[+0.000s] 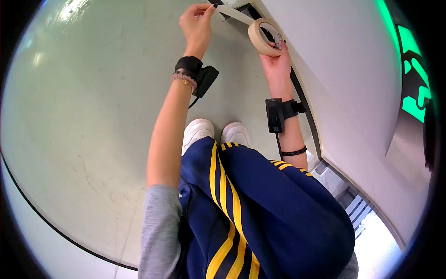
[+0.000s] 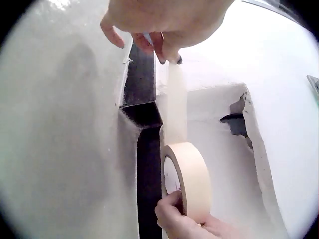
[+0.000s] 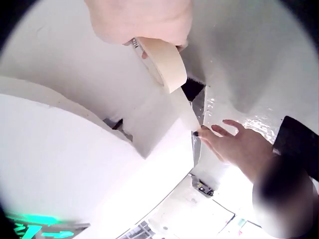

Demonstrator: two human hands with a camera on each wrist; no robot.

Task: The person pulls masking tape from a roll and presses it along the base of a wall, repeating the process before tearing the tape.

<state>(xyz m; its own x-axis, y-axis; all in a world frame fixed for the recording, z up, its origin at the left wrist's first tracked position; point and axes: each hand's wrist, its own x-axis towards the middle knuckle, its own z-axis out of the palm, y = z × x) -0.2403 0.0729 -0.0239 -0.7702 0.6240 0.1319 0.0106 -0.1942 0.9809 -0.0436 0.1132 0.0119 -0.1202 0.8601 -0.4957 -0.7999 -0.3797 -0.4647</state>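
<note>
Cream masking-tape roll (image 1: 256, 41) gripped by right hand (image 1: 278, 69), tape strip (image 2: 177, 107) pinched at end by left hand (image 1: 196, 29) — seemingly unrolling step; next move likely calls for steady tension.

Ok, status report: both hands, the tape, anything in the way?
Left hand pinching end of tape strip. Right hand gripping tape roll. Strip spans straight between hands, joined to roll. Nothing seen crossing it.
</note>
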